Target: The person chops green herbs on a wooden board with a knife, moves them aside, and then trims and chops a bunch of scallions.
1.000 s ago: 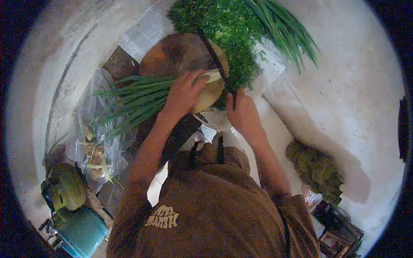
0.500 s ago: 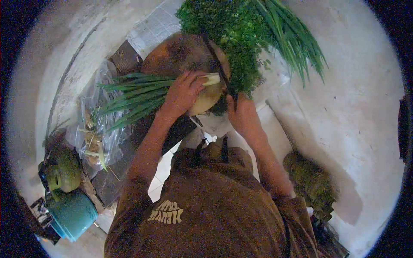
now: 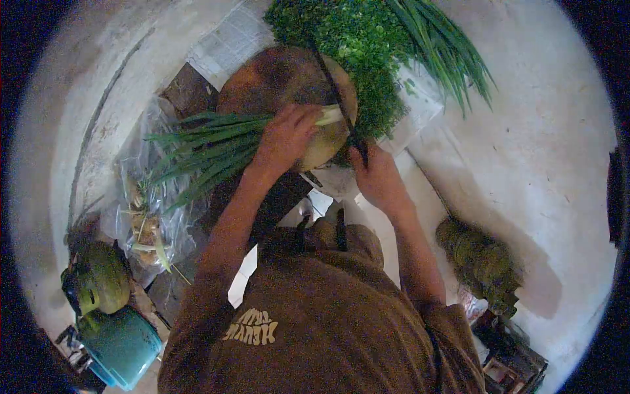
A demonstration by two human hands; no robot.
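Observation:
A bunch of green onions [image 3: 203, 138] lies across a round wooden board [image 3: 262, 79], its leaves trailing off the left side. My left hand [image 3: 287, 139] is wrapped round the bunch close to its pale cut ends, which point right. In my right hand [image 3: 379, 176] is the handle of a long dark knife [image 3: 333, 82]; its blade slants up and left over the board's right part, touching or very near the pale ends. A heap of chopped greens [image 3: 367, 65] sits right beside the board.
More long green onions [image 3: 446, 52] lie at the upper right. Newspaper [image 3: 226, 46] shows behind the board. A clear plastic bag [image 3: 154, 230] with scraps is at left, above a teal container [image 3: 125, 348] and a green gourd-like object [image 3: 102, 279]. A dark green bundle [image 3: 479, 262] rests at right.
The view has shifted slightly. Both hands sit a little further right, and the knife with them, still at the pale ends of the bunch.

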